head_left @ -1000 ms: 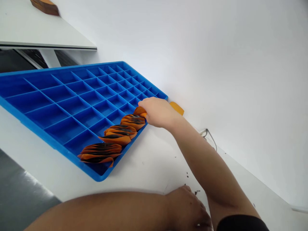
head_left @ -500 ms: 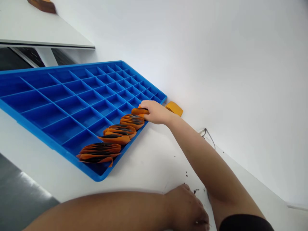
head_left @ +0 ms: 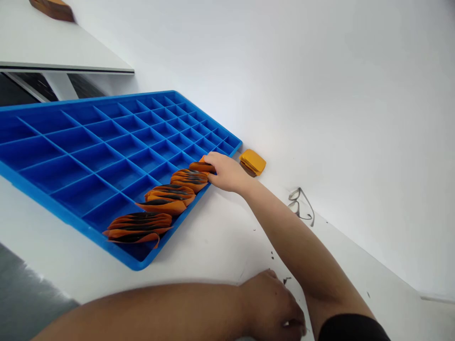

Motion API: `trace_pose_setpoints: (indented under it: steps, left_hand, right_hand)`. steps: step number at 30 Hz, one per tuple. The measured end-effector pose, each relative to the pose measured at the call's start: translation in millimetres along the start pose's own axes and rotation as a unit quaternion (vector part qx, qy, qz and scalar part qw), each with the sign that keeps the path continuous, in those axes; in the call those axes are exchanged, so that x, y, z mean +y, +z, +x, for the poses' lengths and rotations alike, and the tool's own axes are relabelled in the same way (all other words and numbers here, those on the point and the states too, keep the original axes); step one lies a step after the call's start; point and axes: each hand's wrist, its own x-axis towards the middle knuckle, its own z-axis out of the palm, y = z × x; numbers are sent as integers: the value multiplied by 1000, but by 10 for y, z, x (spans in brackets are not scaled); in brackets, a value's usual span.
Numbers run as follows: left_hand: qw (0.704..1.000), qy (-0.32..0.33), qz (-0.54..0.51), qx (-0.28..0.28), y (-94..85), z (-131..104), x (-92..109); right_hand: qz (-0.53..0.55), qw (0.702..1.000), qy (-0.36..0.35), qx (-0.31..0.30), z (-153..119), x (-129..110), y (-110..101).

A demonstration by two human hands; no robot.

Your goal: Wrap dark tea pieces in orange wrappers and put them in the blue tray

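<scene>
A blue divided tray (head_left: 39, 200) lies slanted on the white table. My right hand (head_left: 227, 171) reaches to its near right edge, fingers and thumb closed on a bundle of thin orange-and-black sheets (head_left: 202, 167) in one of the edge compartments. Along the same edge, three more such bundles, the nearest of them a fanned bundle (head_left: 138, 227), stand in their own compartments. My left hand (head_left: 272, 303) rests low in the picture by the table surface, fingers curled under. Whatever may be inside that hand is hidden.
Beyond my right wrist sits a yellow-orange stack (head_left: 253, 160) against the wall. Eyeglasses (head_left: 295, 195) lie beside my right forearm. Small dark scraps (head_left: 286, 280) are scattered near my left hand. Another white tabletop (head_left: 53, 47) at upper left bears a brown-orange stack (head_left: 53, 10).
The view has shifted slightly, so the tray appears farther left and more of the eyeglasses shows. My right hand stays on the same bundle; the left hand has hardly moved.
</scene>
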Motion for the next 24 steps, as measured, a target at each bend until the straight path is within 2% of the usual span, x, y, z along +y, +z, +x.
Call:
trace_pose_setpoints:
  steps: [3, 5, 9, 13, 16, 19, 22, 24]
  left_hand:
    - [1000, -6, 4, -14, 7, -4, -1]
    - [1000, -13, 1, -21, 0, -8, 5]
    - [998, -32, 1, -44, -44, -7, 30]
    - [997, -45, 5, -67, -102, 5, 60]
    - [996, -66, -22, -64, -137, 9, 80]
    - [993, -94, -51, -52, -160, 3, 90]
    - [992, -101, -64, -44, -181, -11, 96]
    - [992, -98, -69, -40, -196, -23, 100]
  right_hand:
    - [25, 999, -36, 3, -50, 38, -100]
    - [63, 997, -41, 26, -103, 72, -184]
    - [139, 985, 26, 99, -335, 207, -376]
    - [107, 963, 117, 218, -739, 582, -530]
    - [63, 931, 188, 306, -1021, 982, -555]
    - [16, 890, 226, 395, -1176, 1334, -541]
    - [-44, 843, 239, 481, -1174, 1560, -562]
    - [-76, 825, 246, 504, -1092, 1637, -586]
